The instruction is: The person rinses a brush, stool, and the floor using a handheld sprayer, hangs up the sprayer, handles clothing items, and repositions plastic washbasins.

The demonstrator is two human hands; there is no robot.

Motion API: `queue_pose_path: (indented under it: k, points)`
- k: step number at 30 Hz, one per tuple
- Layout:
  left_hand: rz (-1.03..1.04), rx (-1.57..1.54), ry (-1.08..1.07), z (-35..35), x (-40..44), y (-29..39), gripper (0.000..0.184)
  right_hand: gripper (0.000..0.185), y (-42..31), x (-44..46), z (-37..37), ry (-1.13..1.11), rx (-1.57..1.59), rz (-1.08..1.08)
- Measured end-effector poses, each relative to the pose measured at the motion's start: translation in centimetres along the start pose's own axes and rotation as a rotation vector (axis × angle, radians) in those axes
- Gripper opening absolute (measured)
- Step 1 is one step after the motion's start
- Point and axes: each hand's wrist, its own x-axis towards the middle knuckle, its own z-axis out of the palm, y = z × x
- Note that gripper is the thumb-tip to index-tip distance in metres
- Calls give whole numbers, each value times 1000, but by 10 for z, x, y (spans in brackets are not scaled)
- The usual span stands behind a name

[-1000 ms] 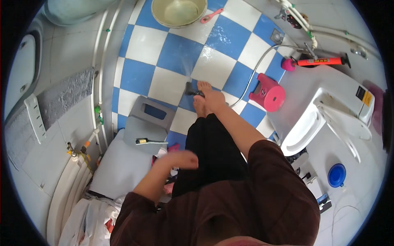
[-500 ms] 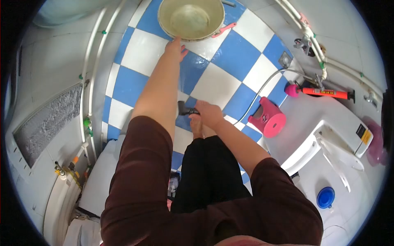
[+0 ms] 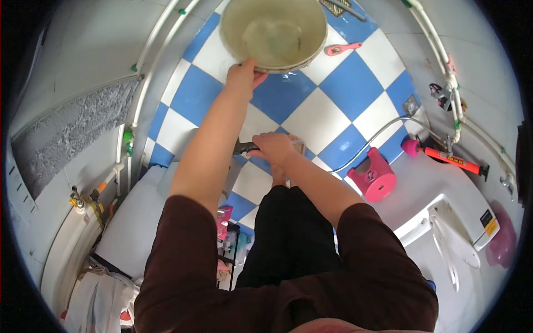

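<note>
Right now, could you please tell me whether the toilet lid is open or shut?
Open: the toilet lid stands raised, leaving the toilet bowl uncovered.

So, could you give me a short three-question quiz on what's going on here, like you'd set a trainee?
1. Multiple choice: what lies on the floor tiles beside the basin?
A) a blue towel
B) a pink tool with a handle
C) a glass bottle

2. True or false: the right hand holds a black nozzle.

3. Fill the gap: the left hand grips the basin by its ____.

Key: 1 B; 2 true; 3 rim
</note>
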Motion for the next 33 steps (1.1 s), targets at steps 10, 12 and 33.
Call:
queue_pose_path:
  k: [10, 12, 33]
  points:
    - [44, -141, 270, -148, -83, 0, 33, 44, 16, 46, -3, 104, -134, -37]
    - [39, -195, 301, -169, -83, -5, 35, 46, 30, 53, -18, 109, -158, 5]
    - [56, -904, 253, -205, 12, -94, 28, 40, 26, 94, -201, 750, 8, 309]
